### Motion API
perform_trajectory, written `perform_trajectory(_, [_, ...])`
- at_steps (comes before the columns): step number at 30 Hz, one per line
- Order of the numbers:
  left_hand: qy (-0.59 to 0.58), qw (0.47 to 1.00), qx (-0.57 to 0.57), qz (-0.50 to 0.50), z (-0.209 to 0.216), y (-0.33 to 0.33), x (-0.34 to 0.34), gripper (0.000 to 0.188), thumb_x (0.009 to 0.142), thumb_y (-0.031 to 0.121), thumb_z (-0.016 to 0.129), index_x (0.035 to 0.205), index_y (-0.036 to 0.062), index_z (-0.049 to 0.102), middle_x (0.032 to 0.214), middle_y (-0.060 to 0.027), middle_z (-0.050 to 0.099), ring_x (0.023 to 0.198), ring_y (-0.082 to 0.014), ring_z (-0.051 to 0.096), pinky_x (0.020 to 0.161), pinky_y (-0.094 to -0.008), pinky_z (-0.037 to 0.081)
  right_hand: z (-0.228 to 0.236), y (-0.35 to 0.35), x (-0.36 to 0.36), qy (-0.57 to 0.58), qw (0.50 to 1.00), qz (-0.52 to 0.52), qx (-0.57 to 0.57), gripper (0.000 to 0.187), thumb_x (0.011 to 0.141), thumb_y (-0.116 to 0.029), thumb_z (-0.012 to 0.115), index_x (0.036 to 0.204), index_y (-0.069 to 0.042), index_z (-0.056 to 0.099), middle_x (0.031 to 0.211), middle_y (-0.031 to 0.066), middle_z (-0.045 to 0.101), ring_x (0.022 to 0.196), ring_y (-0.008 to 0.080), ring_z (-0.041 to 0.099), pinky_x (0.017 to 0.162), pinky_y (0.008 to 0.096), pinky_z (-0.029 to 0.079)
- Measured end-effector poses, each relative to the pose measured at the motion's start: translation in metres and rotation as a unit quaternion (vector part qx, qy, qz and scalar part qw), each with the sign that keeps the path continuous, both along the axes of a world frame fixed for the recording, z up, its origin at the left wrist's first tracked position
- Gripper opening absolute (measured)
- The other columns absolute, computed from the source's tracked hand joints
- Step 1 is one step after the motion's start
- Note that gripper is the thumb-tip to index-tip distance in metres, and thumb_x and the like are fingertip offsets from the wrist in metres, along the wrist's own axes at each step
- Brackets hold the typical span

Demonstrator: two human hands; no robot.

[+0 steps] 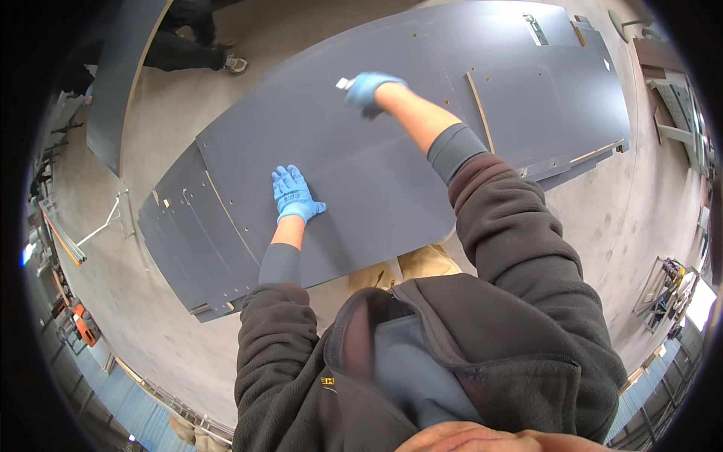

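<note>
A large dark grey panel (376,196) lies flat in front of me, with small holes along its joints. My left hand (294,197), in a blue glove, rests on the panel's near left part with its palm down and fingers stretched out. Farther out, my right hand (370,90), gloved too, is over the panel's far middle and smeared by motion. It is closed round a small white thing (343,83) whose end sticks out on the left; its kind cannot be made out.
Thin wooden-edged strips (479,111) lie on the panels at right and left. At the far left a tall grey board (124,90) stands near another person, whose shoe (236,65) shows on the concrete floor (181,113). A metal rack (663,290) stands at the right.
</note>
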State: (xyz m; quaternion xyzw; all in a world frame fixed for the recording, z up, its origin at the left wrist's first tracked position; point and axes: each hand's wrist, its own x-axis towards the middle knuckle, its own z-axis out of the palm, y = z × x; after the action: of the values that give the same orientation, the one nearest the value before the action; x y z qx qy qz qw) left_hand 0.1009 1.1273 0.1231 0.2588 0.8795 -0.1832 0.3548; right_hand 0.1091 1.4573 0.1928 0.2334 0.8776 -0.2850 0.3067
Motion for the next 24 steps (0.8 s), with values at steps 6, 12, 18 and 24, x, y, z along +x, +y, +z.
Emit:
perform_trajectory(6, [0.008, 1.0, 0.002, -0.01, 0.0, 0.002, 0.001, 0.145, 0.074, 0.055, 0.094, 0.172, -0.003, 0.004, 0.178, -0.0327, 0.005, 0.166, -0.0493, 0.002, 0.136, -0.0529, 0.01, -0.003, 0.048, 0.013, 0.034, 0.953, -0.299, 0.02, 0.032, 0.101, -0.024, 0.057, 0.113, -0.007, 0.081, 0.109, 0.0144, 0.082, 0.101, 0.0313, 0.079, 0.086, 0.0464, 0.062])
perform_trajectory(12, [0.007, 1.0, -0.003, -0.024, -0.003, -0.002, 0.0, 0.144, 0.075, 0.056, 0.092, 0.172, -0.0034, 0.004, 0.178, -0.0343, 0.004, 0.166, -0.0493, 0.003, 0.136, -0.0524, 0.01, -0.017, -0.008, 0.143, -0.179, 0.946, 0.244, -0.119, 0.026, 0.093, -0.029, 0.068, 0.098, -0.008, 0.083, 0.101, 0.0097, 0.082, 0.088, 0.0257, 0.077, 0.078, 0.0427, 0.061])
perform_trajectory(18, [0.009, 1.0, 0.001, -0.024, 0.0, -0.002, 0.003, 0.146, 0.073, 0.056, 0.093, 0.172, -0.0015, 0.003, 0.179, -0.0322, 0.005, 0.167, -0.0467, 0.004, 0.136, -0.0502, 0.011, -0.024, 0.047, 0.281, -0.137, 0.906, -0.373, 0.146, 0.038, 0.102, -0.032, 0.057, 0.119, -0.006, 0.079, 0.097, 0.0165, 0.082, 0.091, 0.0336, 0.081, 0.083, 0.045, 0.062])
perform_trajectory(24, [0.04, 0.998, -0.044, -0.009, -0.003, 0.011, 0.011, 0.145, 0.071, 0.052, 0.096, 0.173, 0.0012, 0.007, 0.179, -0.0295, 0.01, 0.167, -0.0434, 0.011, 0.135, -0.0485, 0.016, -0.012, 0.108, 0.366, -0.113, 0.933, -0.333, 0.082, 0.036, 0.104, -0.032, 0.059, 0.119, -0.005, 0.078, 0.091, 0.0156, 0.081, 0.083, 0.0378, 0.078, 0.079, 0.0489, 0.061])
